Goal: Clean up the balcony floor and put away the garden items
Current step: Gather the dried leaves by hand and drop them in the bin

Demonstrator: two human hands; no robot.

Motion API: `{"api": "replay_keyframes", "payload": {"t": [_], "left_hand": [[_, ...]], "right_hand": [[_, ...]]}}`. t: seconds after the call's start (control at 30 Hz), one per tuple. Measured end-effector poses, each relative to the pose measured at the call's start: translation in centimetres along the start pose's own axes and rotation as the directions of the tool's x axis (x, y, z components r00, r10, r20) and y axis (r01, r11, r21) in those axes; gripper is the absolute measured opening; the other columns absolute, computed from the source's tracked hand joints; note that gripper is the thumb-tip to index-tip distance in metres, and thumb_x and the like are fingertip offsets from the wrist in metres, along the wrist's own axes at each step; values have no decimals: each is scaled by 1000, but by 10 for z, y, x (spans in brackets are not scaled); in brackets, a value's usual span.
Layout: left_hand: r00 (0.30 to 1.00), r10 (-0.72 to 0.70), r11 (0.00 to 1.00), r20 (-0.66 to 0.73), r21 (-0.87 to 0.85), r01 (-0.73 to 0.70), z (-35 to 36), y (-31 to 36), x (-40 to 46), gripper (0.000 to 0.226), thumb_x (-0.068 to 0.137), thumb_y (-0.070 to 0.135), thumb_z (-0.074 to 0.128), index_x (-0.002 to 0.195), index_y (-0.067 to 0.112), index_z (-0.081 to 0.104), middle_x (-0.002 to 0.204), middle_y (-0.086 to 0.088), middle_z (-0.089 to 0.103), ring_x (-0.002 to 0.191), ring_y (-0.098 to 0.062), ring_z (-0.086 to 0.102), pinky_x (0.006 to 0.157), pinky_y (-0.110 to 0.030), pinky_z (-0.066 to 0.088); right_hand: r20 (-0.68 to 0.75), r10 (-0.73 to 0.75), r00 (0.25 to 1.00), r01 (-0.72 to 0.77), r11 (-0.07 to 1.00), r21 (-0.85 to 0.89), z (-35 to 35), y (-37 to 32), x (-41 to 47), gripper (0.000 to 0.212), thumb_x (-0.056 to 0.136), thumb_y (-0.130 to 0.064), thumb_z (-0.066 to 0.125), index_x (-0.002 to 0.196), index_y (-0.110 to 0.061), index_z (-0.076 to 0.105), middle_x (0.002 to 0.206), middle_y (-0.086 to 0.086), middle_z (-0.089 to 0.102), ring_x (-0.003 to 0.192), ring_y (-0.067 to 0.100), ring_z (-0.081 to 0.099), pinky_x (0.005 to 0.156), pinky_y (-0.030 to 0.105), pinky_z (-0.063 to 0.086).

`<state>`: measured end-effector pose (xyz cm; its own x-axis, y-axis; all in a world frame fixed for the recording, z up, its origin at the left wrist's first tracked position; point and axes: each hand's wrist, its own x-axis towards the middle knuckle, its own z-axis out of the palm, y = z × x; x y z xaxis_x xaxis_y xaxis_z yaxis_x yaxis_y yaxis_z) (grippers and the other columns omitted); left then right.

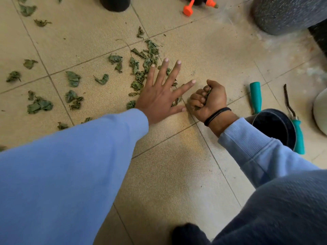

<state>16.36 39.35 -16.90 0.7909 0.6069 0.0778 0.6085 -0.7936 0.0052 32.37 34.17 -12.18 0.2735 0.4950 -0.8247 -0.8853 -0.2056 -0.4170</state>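
A dark round bucket (276,127) stands at the right side of the tiled floor (177,174), partly hidden behind the right sleeve (251,149); its interior is dark and its contents cannot be made out. A speckled grey planter (286,13) occupies the far right corner, and a black pot (115,3) stands at the far edge.

The floor consists of beige, fine-textured square tiles with narrow grout lines. Crumpled dry green leaves (139,75) lie scattered over the left and centre of the floor, densest just beyond the left hand.

The left hand (159,96) lies flat, palm down, fingers straight and spread apart, with leaves touching and partly under the fingers. The right hand (208,101) is a fist, fingers curled tight around a clump of leaves (206,96) that shows between them; a black band (216,115) circles the wrist.

Two teal-handled garden tools lie beside the bucket: one handle (255,97) beyond it, and a rusty-shafted tool (292,119) to its right. Orange plastic parts (188,8) lie at the far edge.
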Motion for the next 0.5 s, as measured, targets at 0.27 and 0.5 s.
{"api": "replay_keyframes", "payload": {"t": [0.27, 0.5], "left_hand": [[995, -76, 992, -68, -105, 69, 6, -14, 23, 23, 106, 23, 43, 118, 6, 52, 108, -22, 54, 91, -38, 54, 65, -43, 45], [954, -233, 906, -186, -398, 144, -15, -12, 4, 20, 100, 15, 40, 81, 13, 42, 68, -7, 42, 58, -26, 43, 49, -38, 34]], "right_hand": [[50, 235, 971, -231, 970, -77, 1, 24, -3, 43, 98, -29, 47, 57, -21, 38, 50, -8, 29, 37, 6, 23, 32, 16, 15], [120, 363, 924, -356, 931, -76, 12, 36, -2, 43, 101, -27, 44, 59, -19, 40, 48, -6, 31, 33, 7, 26, 28, 17, 18]]}}
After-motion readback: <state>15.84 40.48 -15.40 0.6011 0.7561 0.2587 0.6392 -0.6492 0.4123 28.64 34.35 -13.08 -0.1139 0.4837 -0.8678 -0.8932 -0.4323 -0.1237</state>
